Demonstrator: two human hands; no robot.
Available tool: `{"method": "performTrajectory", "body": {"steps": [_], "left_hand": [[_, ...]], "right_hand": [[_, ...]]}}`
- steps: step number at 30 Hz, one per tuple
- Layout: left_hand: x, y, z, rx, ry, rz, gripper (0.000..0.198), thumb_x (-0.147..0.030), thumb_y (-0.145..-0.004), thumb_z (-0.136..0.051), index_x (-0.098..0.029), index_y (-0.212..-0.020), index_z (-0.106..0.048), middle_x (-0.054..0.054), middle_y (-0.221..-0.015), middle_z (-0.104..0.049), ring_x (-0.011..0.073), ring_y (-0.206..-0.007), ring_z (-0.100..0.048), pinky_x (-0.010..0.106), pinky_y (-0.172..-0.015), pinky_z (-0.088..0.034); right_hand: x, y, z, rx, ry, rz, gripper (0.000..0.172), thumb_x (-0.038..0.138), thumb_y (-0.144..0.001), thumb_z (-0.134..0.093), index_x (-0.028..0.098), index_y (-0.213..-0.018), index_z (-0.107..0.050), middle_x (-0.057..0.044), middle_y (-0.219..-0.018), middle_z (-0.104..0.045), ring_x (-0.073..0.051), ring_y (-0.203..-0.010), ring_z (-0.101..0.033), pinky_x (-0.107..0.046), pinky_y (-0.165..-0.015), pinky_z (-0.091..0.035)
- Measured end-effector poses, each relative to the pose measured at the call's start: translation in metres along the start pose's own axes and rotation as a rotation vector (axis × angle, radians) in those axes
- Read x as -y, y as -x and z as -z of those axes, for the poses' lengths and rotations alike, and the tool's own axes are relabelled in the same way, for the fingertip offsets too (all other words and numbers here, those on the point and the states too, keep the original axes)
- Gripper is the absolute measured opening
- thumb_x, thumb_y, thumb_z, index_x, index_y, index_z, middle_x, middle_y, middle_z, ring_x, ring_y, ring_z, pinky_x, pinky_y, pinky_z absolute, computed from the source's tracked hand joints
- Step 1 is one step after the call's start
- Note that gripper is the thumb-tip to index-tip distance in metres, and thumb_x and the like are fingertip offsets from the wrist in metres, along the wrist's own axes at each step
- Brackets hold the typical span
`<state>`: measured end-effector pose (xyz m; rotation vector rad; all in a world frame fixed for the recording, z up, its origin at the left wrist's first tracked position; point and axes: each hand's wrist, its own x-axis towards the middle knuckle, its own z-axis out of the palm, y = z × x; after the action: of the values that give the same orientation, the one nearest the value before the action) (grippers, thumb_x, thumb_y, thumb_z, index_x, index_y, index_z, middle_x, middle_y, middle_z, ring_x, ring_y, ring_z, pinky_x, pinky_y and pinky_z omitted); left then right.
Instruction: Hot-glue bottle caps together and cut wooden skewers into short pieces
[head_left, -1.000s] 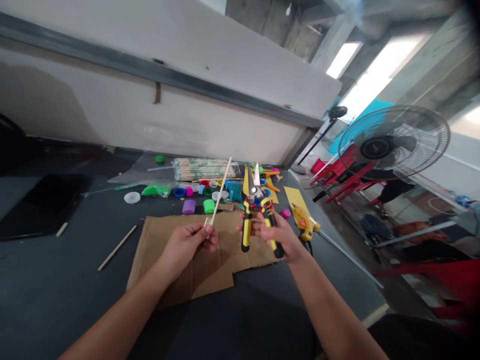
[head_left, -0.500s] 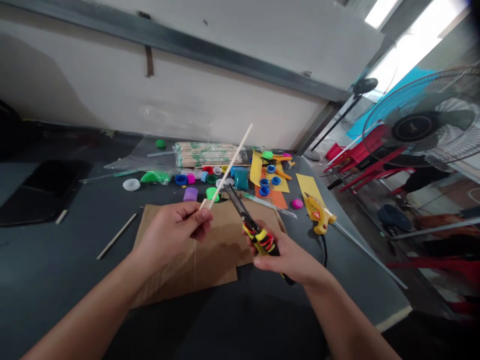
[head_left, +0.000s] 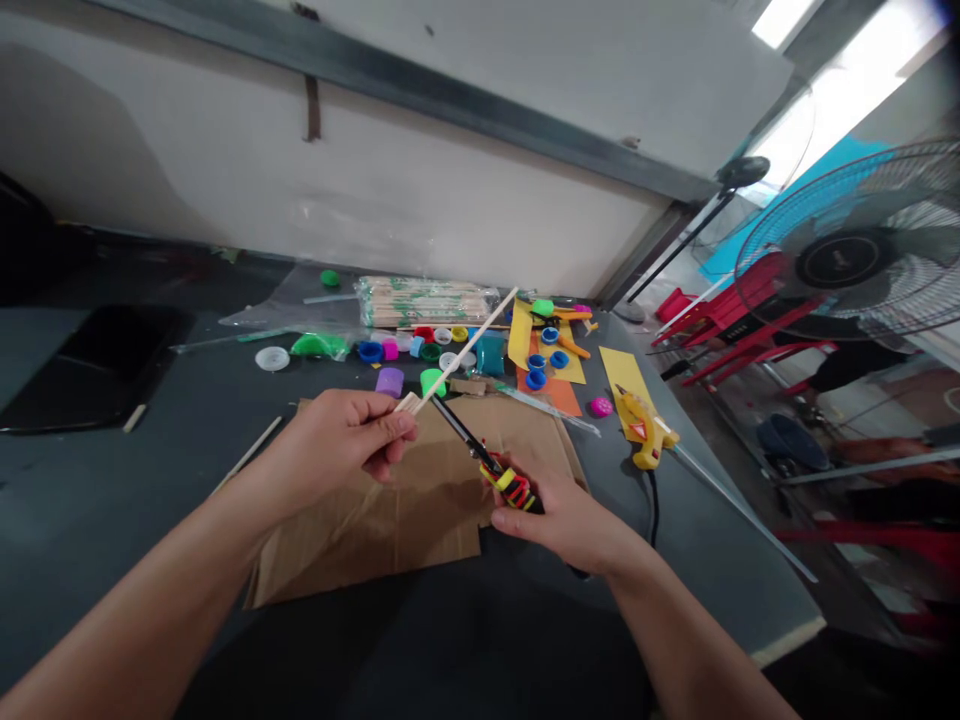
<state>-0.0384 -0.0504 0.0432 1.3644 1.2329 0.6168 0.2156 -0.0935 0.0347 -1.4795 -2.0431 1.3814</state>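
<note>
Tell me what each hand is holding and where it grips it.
The left hand pinches a long wooden stick near its lower end, with what look like shorter pieces beside it. The right hand grips pliers by the handles.

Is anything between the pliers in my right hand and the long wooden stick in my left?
Nothing visible blocks the yellow-and-black pliers: their tip appears right by the long wooden stick, just past the fingertips of your left hand. Whether they touch isn't clear.

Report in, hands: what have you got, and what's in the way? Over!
Left hand pinching long stick and short bits. Right hand gripping pliers, tip near stick, contact unclear. Cardboard below, nothing seen between pliers and stick.
</note>
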Motion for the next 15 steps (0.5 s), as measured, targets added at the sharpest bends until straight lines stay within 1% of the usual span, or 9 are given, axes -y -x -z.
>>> {"method": "performTrajectory", "body": {"steps": [5, 11, 15], "left_hand": [[0.0008, 0.0001, 0.003, 0.057, -0.049, 0.003, 0.033, -0.041, -0.082, -0.057, -0.017, -0.06, -0.054, -0.003, -0.052, -0.053, 0.0084, -0.048, -0.051, 0.02, -0.048, -0.041], [0.0006, 0.0011, 0.0065, 0.04, -0.071, 0.027, 0.028, -0.041, -0.08, -0.059, -0.018, -0.064, -0.059, -0.004, -0.05, -0.053, 0.0079, -0.047, -0.05, 0.018, -0.047, -0.04], [0.0023, 0.0004, 0.0075, 0.036, -0.09, 0.03, 0.027, -0.041, -0.08, -0.059, -0.018, -0.065, -0.061, -0.004, -0.049, -0.054, 0.0075, -0.045, -0.049, 0.018, -0.046, -0.04]], "right_hand": [[-0.001, -0.0008, -0.0004, 0.016, 0.004, -0.011, 0.029, 0.031, -0.081, -0.064, 0.021, -0.107, -0.057, -0.003, -0.101, -0.063, -0.019, -0.089, -0.057, -0.031, -0.08, -0.042], [-0.0053, -0.0019, -0.001, -0.003, 0.019, -0.003, 0.025, 0.031, -0.081, -0.064, 0.02, -0.103, -0.058, -0.002, -0.098, -0.064, -0.019, -0.088, -0.056, -0.03, -0.077, -0.042], [-0.0055, -0.0023, -0.0019, 0.003, 0.013, -0.008, 0.027, 0.031, -0.081, -0.064, 0.02, -0.105, -0.058, -0.002, -0.099, -0.064, -0.018, -0.089, -0.056, -0.031, -0.078, -0.042]]}}
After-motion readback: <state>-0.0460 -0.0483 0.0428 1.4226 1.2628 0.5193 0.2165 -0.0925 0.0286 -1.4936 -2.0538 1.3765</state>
